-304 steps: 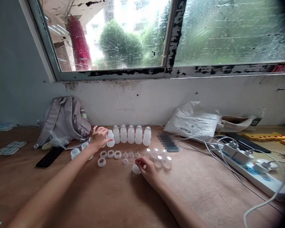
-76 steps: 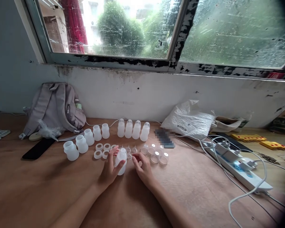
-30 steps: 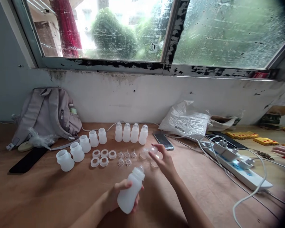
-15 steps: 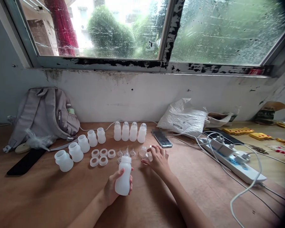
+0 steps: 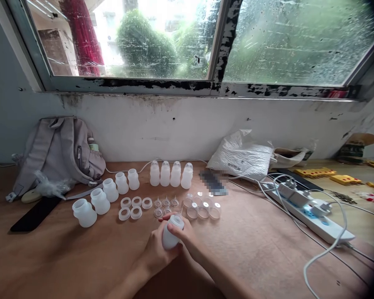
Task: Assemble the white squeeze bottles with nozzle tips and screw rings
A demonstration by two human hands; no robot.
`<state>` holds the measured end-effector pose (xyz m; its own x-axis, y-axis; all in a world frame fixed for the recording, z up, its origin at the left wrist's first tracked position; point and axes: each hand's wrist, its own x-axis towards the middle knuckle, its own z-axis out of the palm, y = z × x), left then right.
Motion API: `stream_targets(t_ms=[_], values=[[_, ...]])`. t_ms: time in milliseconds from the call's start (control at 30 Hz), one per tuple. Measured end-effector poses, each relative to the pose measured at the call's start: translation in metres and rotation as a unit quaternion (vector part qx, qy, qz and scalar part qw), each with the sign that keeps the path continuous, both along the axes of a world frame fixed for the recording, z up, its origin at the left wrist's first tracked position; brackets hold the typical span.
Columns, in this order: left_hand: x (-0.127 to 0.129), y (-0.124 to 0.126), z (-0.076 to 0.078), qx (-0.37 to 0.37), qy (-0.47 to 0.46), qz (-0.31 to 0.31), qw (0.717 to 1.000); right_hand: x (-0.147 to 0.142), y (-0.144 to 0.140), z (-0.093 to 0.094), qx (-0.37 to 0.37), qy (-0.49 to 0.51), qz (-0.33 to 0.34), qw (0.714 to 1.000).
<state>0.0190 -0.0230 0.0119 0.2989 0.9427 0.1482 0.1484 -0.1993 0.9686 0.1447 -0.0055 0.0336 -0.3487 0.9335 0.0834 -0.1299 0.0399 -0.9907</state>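
A frosted white baby bottle (image 5: 171,237) is tilted low above the table, between both hands. My left hand (image 5: 157,245) is wrapped round its body from the left. My right hand (image 5: 185,232) grips its upper end from the right, and the fingers partly hide that end; whether a cap is on it I cannot tell. Just beyond the hands lie several clear nipples (image 5: 166,202) in rows. To their right several clear domed caps (image 5: 203,211) are set out, with white collar rings (image 5: 136,212) at the left of the nipples.
Open bottles (image 5: 100,201) curve along the left, and capped bottles (image 5: 165,173) line up at the back. A blurred phone (image 5: 214,182), a silver bag (image 5: 241,155) and a corded power strip (image 5: 311,216) are on the right; a backpack (image 5: 59,149) stands far left.
My right hand has left the clear caps and come to the bottle's upper end. The bottle has gone from upright to tilted in my left hand. All the caps are now uncovered.
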Motion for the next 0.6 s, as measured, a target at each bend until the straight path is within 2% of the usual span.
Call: stream_targets(t_ms=[100, 167, 300, 400, 500, 533, 600], values=[[-0.001, -0.003, 0.006, 0.065, 0.081, 0.040, 0.994, -0.002, -0.002, 0.003, 0.008, 0.020, -0.025, 0.999], [0.000, -0.006, 0.008, 0.061, 0.092, 0.051, 0.993, -0.002, -0.002, 0.005, -0.018, 0.026, -0.041, 0.999], [0.006, -0.009, 0.005, -0.056, 0.015, 0.011, 0.998, -0.006, -0.001, 0.004, -0.106, 0.019, -0.074, 0.991], [0.007, -0.011, 0.004, -0.179, -0.061, -0.028, 0.982, -0.007, -0.002, 0.004, -0.146, 0.051, -0.060, 0.986], [0.004, -0.015, 0.002, -0.302, -0.165, -0.070, 0.936, -0.001, -0.003, 0.007, -0.169, 0.100, 0.009, 0.980], [0.003, -0.016, 0.000, -0.330, -0.215, -0.098, 0.914, 0.002, -0.002, 0.008, -0.172, 0.113, 0.047, 0.978], [0.001, -0.017, -0.007, -0.366, -0.326, -0.196, 0.850, 0.007, -0.002, 0.009, -0.163, 0.143, 0.133, 0.967]])
